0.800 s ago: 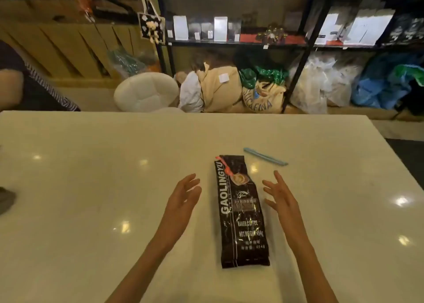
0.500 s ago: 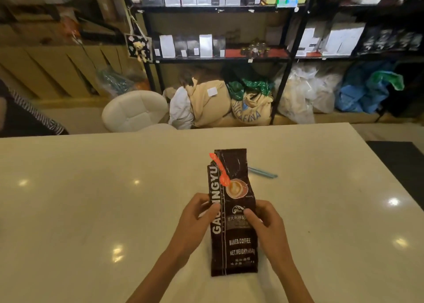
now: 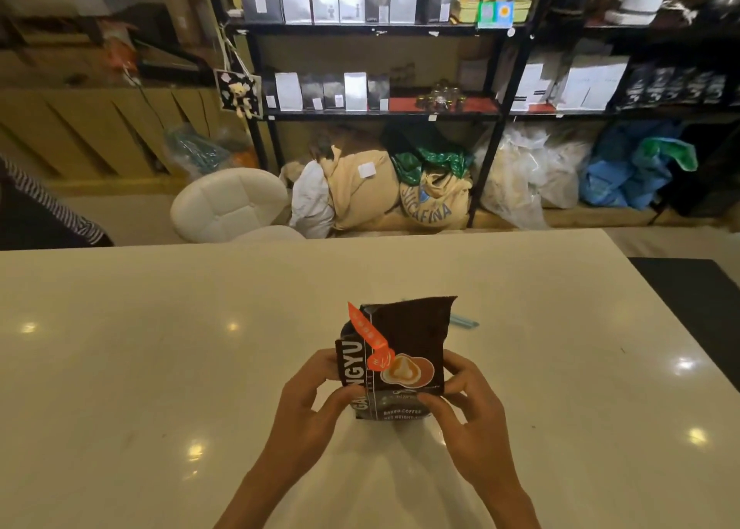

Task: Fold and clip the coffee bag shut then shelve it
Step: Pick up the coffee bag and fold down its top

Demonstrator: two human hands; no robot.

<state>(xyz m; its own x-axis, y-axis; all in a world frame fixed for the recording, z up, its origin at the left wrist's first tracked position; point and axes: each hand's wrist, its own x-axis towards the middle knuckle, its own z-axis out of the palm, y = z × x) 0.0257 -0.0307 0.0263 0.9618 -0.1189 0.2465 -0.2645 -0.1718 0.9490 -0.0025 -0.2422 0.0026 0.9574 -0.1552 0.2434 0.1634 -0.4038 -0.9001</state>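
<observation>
A dark brown coffee bag [image 3: 404, 340] with an orange label and a latte picture stands upright above the white table [image 3: 160, 368]. My left hand [image 3: 310, 404] grips its left side and my right hand [image 3: 466, 416] grips its right side, thumbs on the front. The bag's top edge is torn open and unfolded. A light blue clip [image 3: 462, 322] lies on the table just behind the bag, mostly hidden by it. A black shelf rack [image 3: 380, 114] with coffee packages stands beyond the table.
A white padded stool [image 3: 228, 204] stands past the table's far edge. Burlap and plastic sacks [image 3: 436, 196] fill the rack's bottom level. A person's striped sleeve [image 3: 48, 208] shows at the far left.
The bag lay flat on the table with both hands open beside it. Both hands then took hold of it and have raised it upright, closer to me.
</observation>
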